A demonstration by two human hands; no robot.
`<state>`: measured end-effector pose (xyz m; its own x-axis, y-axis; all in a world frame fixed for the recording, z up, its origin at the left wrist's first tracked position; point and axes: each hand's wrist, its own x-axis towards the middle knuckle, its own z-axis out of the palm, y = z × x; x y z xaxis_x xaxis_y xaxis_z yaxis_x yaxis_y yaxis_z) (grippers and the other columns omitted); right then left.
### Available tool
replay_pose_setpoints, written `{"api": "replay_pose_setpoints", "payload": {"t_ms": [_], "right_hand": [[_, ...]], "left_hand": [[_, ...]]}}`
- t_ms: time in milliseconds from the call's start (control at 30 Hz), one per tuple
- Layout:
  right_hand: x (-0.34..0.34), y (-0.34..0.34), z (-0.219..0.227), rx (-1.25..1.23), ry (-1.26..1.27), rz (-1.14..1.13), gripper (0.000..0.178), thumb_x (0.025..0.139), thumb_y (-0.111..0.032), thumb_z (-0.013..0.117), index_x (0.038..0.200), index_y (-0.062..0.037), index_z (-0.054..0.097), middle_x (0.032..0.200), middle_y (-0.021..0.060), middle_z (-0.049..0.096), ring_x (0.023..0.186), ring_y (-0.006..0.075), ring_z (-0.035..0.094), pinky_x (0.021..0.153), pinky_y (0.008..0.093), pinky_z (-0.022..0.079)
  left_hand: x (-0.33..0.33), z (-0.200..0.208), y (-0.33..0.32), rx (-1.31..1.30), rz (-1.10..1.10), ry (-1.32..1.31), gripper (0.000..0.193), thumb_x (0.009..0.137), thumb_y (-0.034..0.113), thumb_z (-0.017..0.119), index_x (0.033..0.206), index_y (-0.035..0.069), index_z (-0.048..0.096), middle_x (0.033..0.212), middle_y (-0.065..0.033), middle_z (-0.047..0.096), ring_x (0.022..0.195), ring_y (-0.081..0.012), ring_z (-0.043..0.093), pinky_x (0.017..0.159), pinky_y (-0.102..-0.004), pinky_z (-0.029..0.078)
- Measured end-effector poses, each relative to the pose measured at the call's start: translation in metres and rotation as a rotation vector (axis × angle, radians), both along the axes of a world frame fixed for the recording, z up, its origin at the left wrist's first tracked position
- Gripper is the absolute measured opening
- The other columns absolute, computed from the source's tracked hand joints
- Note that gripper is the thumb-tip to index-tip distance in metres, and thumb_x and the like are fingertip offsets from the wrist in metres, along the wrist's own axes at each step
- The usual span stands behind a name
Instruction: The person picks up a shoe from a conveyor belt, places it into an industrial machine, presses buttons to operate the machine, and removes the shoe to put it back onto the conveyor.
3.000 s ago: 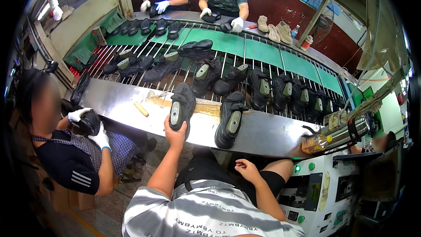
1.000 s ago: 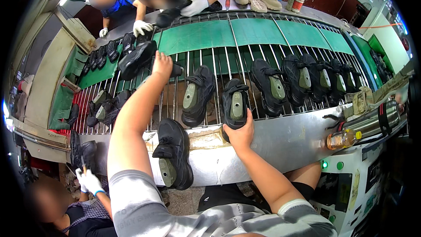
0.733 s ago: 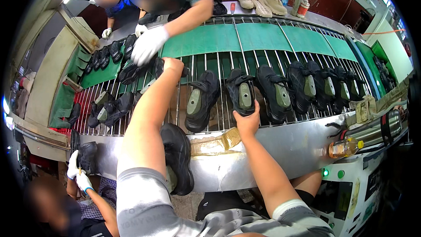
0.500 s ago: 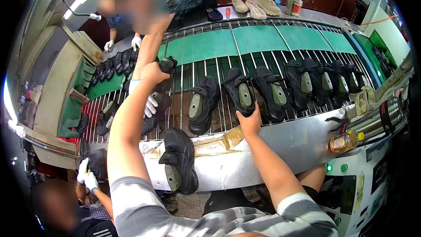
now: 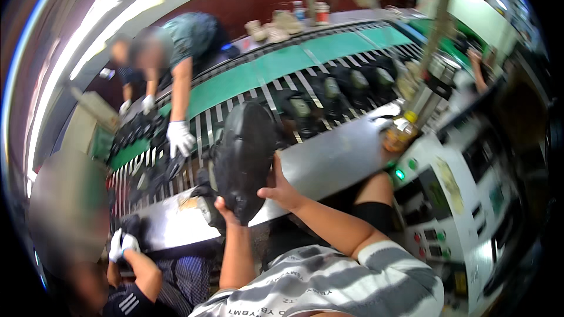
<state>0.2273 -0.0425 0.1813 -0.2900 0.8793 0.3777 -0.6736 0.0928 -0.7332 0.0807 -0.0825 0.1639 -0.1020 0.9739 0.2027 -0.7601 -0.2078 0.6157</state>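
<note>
Black shoe [image 5: 247,158]: raised over the near edge of the metal table [image 5: 335,148], long axis close to upright, what appears to be its sole toward the camera; blurred. Left hand [image 5: 228,213]: grip narrow, at the shoe's lower end, partly hidden. Right hand [image 5: 282,186]: grip closed on the shoe's right side, thumb low. A second black shoe [image 5: 204,190] shows partly behind, to the left; cannot tell whether held or resting.

Table: steel strip, glossy, rising left to right in view. Near edge passes above the wearer's lap; far edge meets a rack of metal bars [image 5: 207,124] with green sheets [image 5: 282,66] along its far side. Steel top lies between the raised shoe and a yellow-capped bottle [image 5: 401,133] at the right end. Steel flask [image 5: 424,101] just beyond.

Black shoes [image 5: 332,93] line the rack at right; more at left, under a co-worker's gloved hand [image 5: 180,137], near the raised shoe. A second co-worker's gloved hands [image 5: 124,244] are at the table's left end.

Room: white machine [image 5: 432,196] below right; beige shoes [image 5: 276,29] on the far ledge; dark red wall [image 5: 235,7] behind.
</note>
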Motion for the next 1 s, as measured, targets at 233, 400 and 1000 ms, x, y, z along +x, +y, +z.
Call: {"api": "replay_pose_setpoints", "payload": {"t_ms": [233, 400, 1000], "right_hand": [[0.233, -0.079, 0.034, -0.082, -0.086, -0.841, 0.123, 0.062, -0.031, 0.086, 0.154, -0.0096, 0.008, 0.140, 0.0157, 0.040, 0.129, 0.0251, 0.042, 0.108, 0.0408, 0.035], [0.406, -0.218, 0.034, -0.262, -0.045, -1.308, 0.117, 0.046, -0.022, 0.081, 0.149, -0.0088, 0.028, 0.135, 0.0130, 0.048, 0.123, 0.0289, 0.048, 0.104, 0.0395, 0.040], [0.860, -0.415, 0.071, -1.331, -1.469, -1.746, 0.106, 0.054, -0.032, 0.077, 0.143, 0.0060, 0.035, 0.133, 0.0288, 0.051, 0.124, 0.0355, 0.052, 0.101, 0.0370, 0.043]], "left_hand": [[0.216, -0.024, -0.016, -0.102, -0.574, 0.174, 0.091, 0.069, 0.043, 0.082, 0.138, 0.000, 0.041, 0.135, -0.0106, 0.052, 0.120, -0.0268, 0.055, 0.103, -0.0388, 0.045], [0.361, -0.034, -0.065, 0.181, -1.059, 0.349, 0.035, 0.091, 0.006, 0.064, 0.123, 0.003, 0.050, 0.103, -0.0069, 0.064, 0.091, -0.0167, 0.062, 0.080, -0.0313, 0.050], [0.430, -0.142, -0.092, 0.541, -0.897, 1.333, 0.017, 0.081, 0.016, 0.065, 0.089, 0.002, 0.068, 0.081, -0.0158, 0.069, 0.072, -0.0289, 0.069, 0.065, -0.0349, 0.054]]}}
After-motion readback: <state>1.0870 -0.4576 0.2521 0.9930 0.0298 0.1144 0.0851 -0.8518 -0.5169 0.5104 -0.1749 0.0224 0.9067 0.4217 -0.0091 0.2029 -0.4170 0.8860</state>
